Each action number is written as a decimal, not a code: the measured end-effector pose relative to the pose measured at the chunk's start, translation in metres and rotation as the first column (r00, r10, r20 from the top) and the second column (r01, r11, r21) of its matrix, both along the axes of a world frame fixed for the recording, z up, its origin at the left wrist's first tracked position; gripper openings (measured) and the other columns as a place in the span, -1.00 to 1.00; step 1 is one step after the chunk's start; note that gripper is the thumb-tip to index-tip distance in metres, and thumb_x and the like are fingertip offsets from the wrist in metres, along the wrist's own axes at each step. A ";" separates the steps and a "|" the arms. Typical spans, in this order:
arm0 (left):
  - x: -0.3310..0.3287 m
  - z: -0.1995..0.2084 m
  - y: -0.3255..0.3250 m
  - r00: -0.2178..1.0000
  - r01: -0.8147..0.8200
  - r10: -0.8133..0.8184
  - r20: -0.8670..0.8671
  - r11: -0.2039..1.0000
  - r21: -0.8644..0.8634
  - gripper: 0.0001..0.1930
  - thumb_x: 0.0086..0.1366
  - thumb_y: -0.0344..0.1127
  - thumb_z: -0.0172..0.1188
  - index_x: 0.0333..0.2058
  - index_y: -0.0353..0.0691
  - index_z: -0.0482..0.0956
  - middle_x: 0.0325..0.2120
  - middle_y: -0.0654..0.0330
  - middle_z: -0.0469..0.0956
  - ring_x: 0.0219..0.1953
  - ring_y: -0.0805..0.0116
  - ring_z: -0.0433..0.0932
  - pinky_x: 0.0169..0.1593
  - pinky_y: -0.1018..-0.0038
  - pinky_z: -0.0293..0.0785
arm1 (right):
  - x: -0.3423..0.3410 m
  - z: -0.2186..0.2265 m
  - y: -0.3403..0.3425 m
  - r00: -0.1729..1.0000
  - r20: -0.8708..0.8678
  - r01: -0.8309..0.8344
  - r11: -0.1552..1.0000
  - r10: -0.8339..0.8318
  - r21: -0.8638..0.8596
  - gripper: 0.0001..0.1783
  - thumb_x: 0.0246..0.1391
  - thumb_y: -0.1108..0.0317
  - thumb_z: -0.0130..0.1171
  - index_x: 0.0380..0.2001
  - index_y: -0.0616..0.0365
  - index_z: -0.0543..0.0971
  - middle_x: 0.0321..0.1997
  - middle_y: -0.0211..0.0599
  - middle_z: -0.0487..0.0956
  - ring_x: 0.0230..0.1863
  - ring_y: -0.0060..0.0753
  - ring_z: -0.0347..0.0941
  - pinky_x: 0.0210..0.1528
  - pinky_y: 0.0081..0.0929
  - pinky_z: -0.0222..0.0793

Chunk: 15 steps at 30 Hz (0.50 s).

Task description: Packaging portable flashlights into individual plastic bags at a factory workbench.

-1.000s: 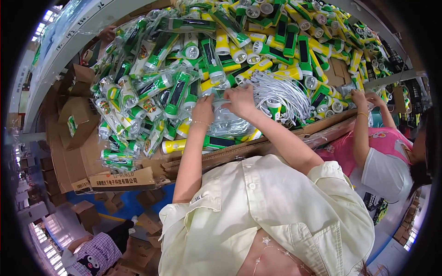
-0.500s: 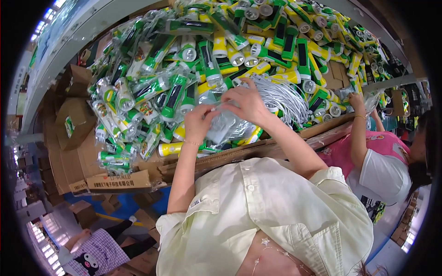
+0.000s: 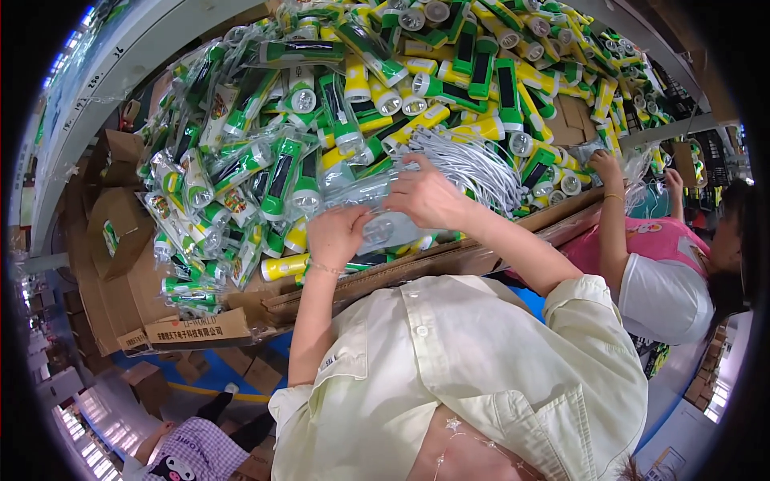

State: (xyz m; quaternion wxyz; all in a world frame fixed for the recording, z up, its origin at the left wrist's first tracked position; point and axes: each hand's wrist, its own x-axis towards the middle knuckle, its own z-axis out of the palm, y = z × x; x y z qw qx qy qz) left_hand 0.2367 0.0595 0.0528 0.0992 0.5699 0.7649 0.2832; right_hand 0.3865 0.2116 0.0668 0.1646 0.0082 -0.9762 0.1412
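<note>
Plastic film [image 3: 391, 231] sat pinched tight in our left hand [image 3: 335, 233] and right hand [image 3: 430, 197]; loose cables [image 3: 480, 170] just beyond our grip could have snagged it.

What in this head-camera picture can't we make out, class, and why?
All in the head view:
How many clear bags are at the left hand and right hand: see-through layers and glare blend.
Anything beneath the top flashlights: they cover it.
What lies under the white cords: the bundle hides it.
The rest of the checkered shirt: cut off by the lower edge.
</note>
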 end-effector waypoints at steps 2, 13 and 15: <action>-0.010 -0.001 -0.010 0.999 -0.022 0.021 -0.045 0.999 -0.025 -0.85 0.03 -0.17 0.25 -0.44 -0.05 0.66 -0.55 0.18 0.57 -0.49 0.22 0.53 -0.42 0.35 0.42 | 0.014 0.000 0.006 0.994 0.106 0.017 1.000 -0.019 0.019 -0.86 -0.24 0.41 0.19 -0.48 -0.04 0.55 -0.59 -0.48 0.40 -0.40 -0.39 0.42 0.08 -0.13 0.17; -0.006 0.006 -0.006 0.976 -0.209 0.217 0.008 0.948 -0.238 -0.85 0.04 -0.21 0.23 -0.47 -0.14 0.64 -0.44 0.24 0.56 -0.33 0.10 0.48 -0.27 0.33 0.42 | 0.006 0.012 0.005 0.997 0.050 -0.058 0.995 0.054 0.085 -0.72 -0.43 0.40 0.20 -0.46 -0.04 0.51 -0.53 -0.50 0.36 -0.31 -0.44 0.40 0.10 -0.12 0.14; -0.011 0.009 -0.009 0.976 -0.214 0.219 -0.007 0.945 -0.249 -0.85 0.04 -0.24 0.22 -0.44 -0.14 0.64 -0.45 0.21 0.56 -0.31 0.10 0.49 -0.27 0.32 0.43 | 0.013 0.010 0.010 0.992 0.120 -0.049 0.989 0.032 0.140 -0.77 -0.40 0.41 0.19 -0.49 -0.07 0.53 -0.54 -0.51 0.38 -0.32 -0.45 0.41 0.11 -0.10 0.13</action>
